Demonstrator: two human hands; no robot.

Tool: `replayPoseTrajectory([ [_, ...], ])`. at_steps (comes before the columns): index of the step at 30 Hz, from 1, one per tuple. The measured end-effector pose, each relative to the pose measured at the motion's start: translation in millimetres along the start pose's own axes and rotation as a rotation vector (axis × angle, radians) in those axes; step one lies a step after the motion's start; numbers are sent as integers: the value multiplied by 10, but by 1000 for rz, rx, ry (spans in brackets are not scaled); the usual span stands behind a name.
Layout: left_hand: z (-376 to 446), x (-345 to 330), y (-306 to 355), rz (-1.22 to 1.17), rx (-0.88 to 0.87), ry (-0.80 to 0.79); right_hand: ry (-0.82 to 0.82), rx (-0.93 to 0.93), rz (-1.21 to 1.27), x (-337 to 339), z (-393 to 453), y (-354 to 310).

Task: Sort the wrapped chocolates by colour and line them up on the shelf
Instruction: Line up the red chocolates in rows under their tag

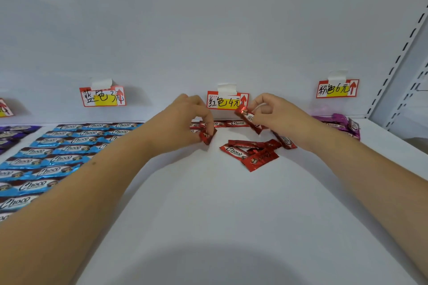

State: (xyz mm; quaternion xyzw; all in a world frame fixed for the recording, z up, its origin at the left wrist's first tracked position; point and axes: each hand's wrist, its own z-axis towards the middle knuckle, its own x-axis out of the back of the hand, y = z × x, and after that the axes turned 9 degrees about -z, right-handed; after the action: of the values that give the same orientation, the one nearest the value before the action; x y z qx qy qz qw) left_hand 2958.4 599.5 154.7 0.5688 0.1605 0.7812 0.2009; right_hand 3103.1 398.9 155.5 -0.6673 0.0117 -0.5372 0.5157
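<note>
- The left hand reaches over the white shelf, its grip curled down and pinching one red chocolate at the near end of the far row.
- The right hand is lifted just right of it, its grip pinched round a second red bar that hangs tilted above the shelf.
- A row of red chocolates lies along the far edge, under the red price tag taped to the back wall.
- A loose heap of red bars sits near the middle, between the two wrists, some overlapping and one face down.
- On the left, blue chocolates lie lined up in neat rows running from far to near, below the blue price tag.
- Far left, dark purple ones show at the frame edge.
- On the far right, pink-purple wrappers are piled under the pink price tag.
</note>
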Motion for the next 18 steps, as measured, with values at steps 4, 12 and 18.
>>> replayPoseTrajectory([
  [4, 2, 35, 41, -34, -11, 59, -33, 28, 3, -11, -44, -43],
  [12, -2, -58, 101, -67, 3, 158, -90, -43, 208, 51, -60, -94],
  [18, 26, -116, 105, 85, -76, 264, 23, -42, 46, 118, -5, -19],
])
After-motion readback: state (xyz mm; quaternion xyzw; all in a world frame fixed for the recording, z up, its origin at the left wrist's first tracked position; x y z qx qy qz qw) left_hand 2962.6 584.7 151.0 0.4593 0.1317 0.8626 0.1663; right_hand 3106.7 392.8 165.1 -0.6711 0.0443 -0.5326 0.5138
